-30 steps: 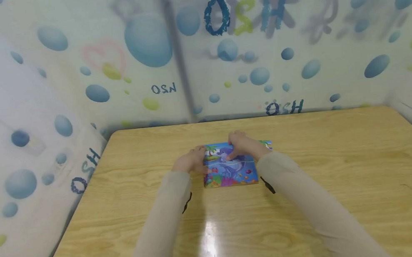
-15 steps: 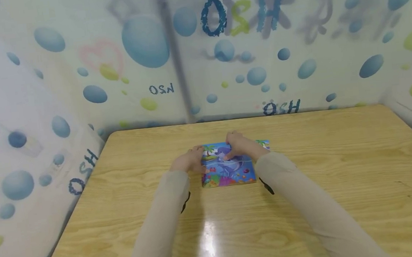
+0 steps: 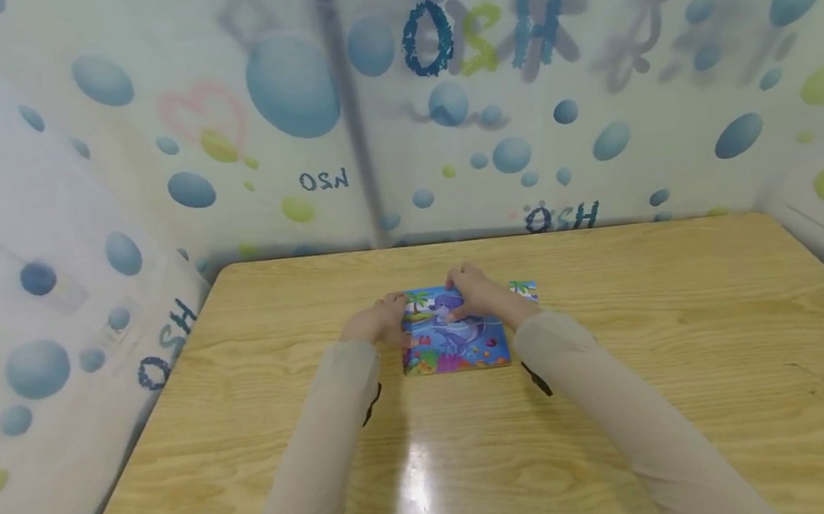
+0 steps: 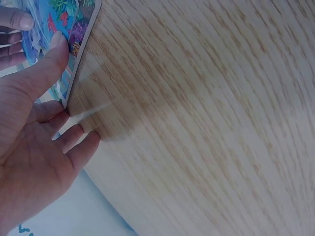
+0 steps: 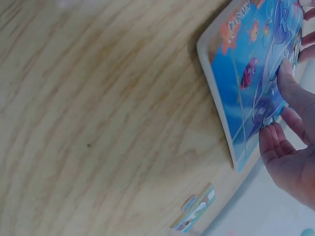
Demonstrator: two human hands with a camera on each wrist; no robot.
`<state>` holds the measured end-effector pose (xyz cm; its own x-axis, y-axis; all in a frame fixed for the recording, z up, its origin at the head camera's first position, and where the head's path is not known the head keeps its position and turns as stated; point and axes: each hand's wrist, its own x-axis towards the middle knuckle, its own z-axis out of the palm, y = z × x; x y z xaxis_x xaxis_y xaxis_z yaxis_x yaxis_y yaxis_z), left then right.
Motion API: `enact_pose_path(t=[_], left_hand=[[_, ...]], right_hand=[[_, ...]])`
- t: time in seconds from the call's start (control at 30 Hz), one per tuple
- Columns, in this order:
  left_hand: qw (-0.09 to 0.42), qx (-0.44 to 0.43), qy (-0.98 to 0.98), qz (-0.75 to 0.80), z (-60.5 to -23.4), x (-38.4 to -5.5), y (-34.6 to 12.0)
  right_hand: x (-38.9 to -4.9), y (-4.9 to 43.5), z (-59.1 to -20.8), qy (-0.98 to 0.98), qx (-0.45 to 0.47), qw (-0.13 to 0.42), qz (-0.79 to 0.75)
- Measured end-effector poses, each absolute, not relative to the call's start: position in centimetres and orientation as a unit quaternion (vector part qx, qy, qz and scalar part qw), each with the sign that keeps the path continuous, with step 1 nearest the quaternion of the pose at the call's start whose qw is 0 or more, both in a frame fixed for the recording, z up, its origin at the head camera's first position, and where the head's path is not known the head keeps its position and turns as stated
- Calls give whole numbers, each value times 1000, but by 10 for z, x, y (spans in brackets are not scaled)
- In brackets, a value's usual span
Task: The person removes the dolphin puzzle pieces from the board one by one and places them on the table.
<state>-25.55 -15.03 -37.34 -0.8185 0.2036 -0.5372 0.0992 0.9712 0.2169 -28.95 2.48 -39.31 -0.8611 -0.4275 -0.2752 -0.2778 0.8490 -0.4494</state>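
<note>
A jigsaw puzzle [image 3: 460,351] with a dolphin and sea-bed picture lies on the wooden table, thin seams crossing it. At its left side my left hand [image 3: 383,324] holds the edge, thumb on the picture and the other fingers curled by the border, as the left wrist view shows. My right hand [image 3: 482,293] reaches over the upper right part. Its thumb [image 5: 291,88] presses on the picture, while the fingers bend at the far edge. Just right of the puzzle lies a loose puzzle piece [image 5: 194,209] with a palm tree, partly covered by the right hand in the head view.
The wooden table [image 3: 665,364] spreads around the puzzle, its far edge close behind the hands. A white wall [image 3: 401,149] with blue and green dots rises behind it, and another stands at the left. Both forearms wear beige sleeves [image 3: 313,460].
My right hand has edged slightly left across the puzzle, showing a bit more of the loose palm-tree piece. My left hand keeps its place at the left edge. The whole head view shifted slightly.
</note>
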Motion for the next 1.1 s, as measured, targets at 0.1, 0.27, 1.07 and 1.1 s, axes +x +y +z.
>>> enact_pose_path(t=[0.1, 0.27, 1.07, 1.1], left_hand=[[292, 77, 949, 90, -374, -256, -150], [291, 82, 948, 95, -374, -256, -149], [277, 88, 953, 86, -375, -256, -150], [276, 88, 953, 87, -375, -256, -150]], right_hand=[[-287, 26, -393, 942, -189, 182, -208], [-283, 27, -393, 943, -190, 168, -217], [-279, 40, -390, 914, -206, 102, -334], [-279, 40, -390, 913, -207, 105, -334]])
